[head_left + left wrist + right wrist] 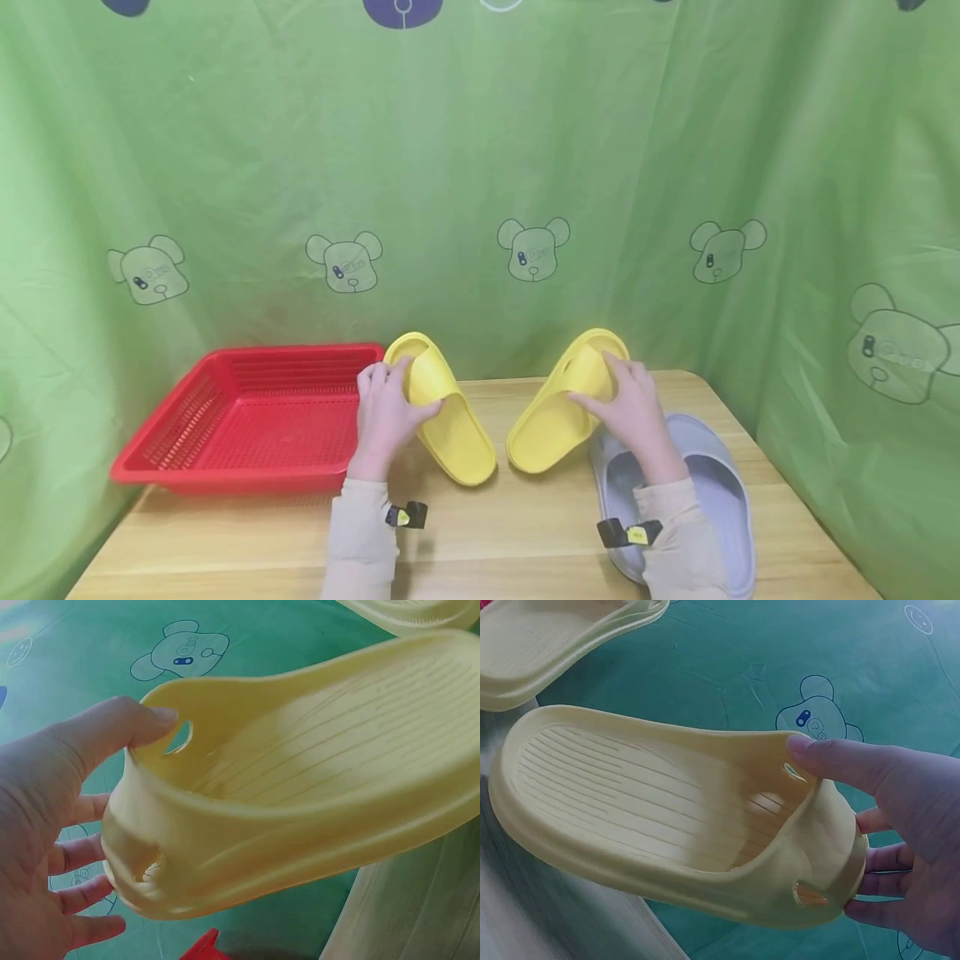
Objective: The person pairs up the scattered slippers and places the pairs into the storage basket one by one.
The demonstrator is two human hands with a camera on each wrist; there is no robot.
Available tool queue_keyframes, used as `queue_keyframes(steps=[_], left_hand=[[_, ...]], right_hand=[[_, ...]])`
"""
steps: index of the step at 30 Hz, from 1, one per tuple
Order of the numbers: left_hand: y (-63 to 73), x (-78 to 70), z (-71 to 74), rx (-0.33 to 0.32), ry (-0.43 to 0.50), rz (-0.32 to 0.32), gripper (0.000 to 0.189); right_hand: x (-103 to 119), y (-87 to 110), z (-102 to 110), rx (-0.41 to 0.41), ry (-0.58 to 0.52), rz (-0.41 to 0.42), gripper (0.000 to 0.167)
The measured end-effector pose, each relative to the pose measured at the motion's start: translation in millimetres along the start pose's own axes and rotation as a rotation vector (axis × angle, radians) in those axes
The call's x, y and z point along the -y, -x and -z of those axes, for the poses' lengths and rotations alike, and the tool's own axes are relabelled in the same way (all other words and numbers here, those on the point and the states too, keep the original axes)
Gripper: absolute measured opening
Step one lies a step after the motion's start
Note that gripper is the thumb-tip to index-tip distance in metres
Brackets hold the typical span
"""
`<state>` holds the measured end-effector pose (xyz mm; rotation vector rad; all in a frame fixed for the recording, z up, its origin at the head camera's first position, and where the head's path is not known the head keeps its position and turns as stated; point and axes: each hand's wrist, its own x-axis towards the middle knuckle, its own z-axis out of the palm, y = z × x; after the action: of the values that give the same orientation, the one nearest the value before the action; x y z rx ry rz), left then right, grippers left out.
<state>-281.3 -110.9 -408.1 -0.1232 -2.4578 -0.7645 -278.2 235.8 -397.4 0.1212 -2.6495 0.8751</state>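
My left hand (pixel 386 412) grips a yellow slipper (pixel 457 437) at its strap. In the left wrist view the thumb lies inside the strap's opening, beside an oval hole, while the fingers spread along the outside near the toe. Another yellow slipper (pixel 543 433) is held the same way by my right hand (pixel 637 408), thumb on the strap's inner edge and fingers around the toe. Both slippers tilt, toes up and away from me, heels low over the table and angled towards each other. The right wrist view shows ridged lines on the footbed (pixel 645 799).
A shallow red plastic basket (pixel 232 478) with mesh sides stands at the left, close by the left hand. Grey-blue slippers (pixel 733 508) lie on the right under my right forearm, partly hidden by it. Behind the wooden table (pixel 495 550) hangs a green curtain (pixel 442 167) with bear prints.
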Motion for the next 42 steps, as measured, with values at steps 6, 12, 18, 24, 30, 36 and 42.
queue_keyframes(steps=[6,12,18,24,30,36,42], left_hand=[[-1.3,0.0,-0.5,-0.079,-0.002,0.004,0.077],[-2.4,0.1,-1.5,-0.125,0.023,0.013,0.075],[-2.5,0.7,-2.9,-0.158,0.044,0.012,0.074],[-2.4,1.4,-3.9,-0.203,0.055,0.011,0.072],[-2.3,1.5,-4.5,-0.24,0.072,0.049,0.073],[-2.6,1.3,-3.7,-0.259,0.086,0.101,0.073],[-3.0,1.3,-2.6,-0.261,0.103,0.177,0.074]], right_hand=[[-0.8,-0.1,-1.0,-0.038,0.015,-0.029,0.097],[-1.3,0.0,-2.7,-0.082,0.024,-0.033,0.095],[-2.7,0.4,-5.3,-0.106,0.031,-0.024,0.094],[-3.4,0.8,-6.7,-0.128,0.038,-0.028,0.094],[-3.2,0.5,-7.5,-0.161,0.026,-0.048,0.095],[-5.0,-1.2,-10.2,-0.196,0.017,-0.086,0.094],[-6.8,-2.9,-12.2,-0.235,0.006,-0.116,0.094]])
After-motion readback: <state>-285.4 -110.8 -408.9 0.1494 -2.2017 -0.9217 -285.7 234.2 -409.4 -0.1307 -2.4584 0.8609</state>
